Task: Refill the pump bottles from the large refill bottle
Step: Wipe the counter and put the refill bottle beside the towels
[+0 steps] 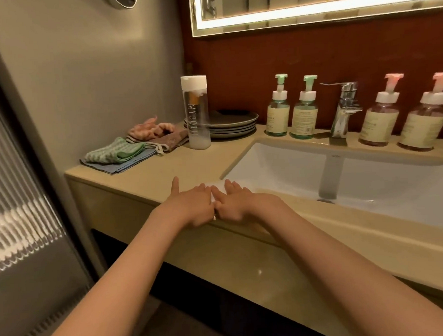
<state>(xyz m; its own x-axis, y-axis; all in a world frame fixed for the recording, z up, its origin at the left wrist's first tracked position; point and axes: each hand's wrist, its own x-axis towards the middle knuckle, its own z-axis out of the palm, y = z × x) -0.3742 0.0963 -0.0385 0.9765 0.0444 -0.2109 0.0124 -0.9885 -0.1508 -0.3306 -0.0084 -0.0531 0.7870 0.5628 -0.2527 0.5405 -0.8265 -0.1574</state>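
A tall clear refill bottle (196, 112) with a white cap and a little pale liquid at its bottom stands on the beige counter (169, 168), left of the sink. Two pump bottles with green pumps (278, 108) (304, 109) stand behind the basin, left of the tap. Two larger pump bottles with pink pumps (382, 115) (425, 118) stand right of the tap. My left hand (191, 205) and my right hand (233, 203) lie flat side by side, fingers straight, at the counter's front edge by the sink corner. Both hold nothing.
A white basin (369, 175) is sunk in the counter, with a chrome tap (345, 107) behind it. Dark plates (233, 123) are stacked behind the refill bottle. Folded cloths (122, 155) lie at the counter's left end. A lit mirror (309, 6) hangs above.
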